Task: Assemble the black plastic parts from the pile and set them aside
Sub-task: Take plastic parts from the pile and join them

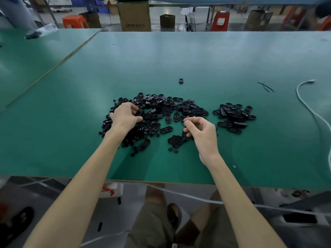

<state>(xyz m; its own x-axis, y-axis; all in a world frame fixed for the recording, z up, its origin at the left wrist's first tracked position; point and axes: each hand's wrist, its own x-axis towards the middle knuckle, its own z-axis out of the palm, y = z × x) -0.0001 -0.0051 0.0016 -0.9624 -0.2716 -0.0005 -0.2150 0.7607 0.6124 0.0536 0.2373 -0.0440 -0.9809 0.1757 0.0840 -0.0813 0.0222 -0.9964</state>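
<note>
A wide pile of black plastic parts (161,108), oval plates and small round pieces, lies on the green table (179,59). My left hand (125,116) hovers over the pile's left side and pinches a small round black part (139,112) between thumb and fingers. My right hand (202,129) is over the pile's near right edge with its fingers curled; whether it holds a part cannot be made out. A separate smaller heap of black oval parts (234,117) sits to the right.
A single black part (181,80) lies alone farther back. A white cable (311,111) runs down the table's right side, with thin black ties (266,86) near it. The table's near edge (161,181) is close to my body. Boxes and stools stand beyond the far edge.
</note>
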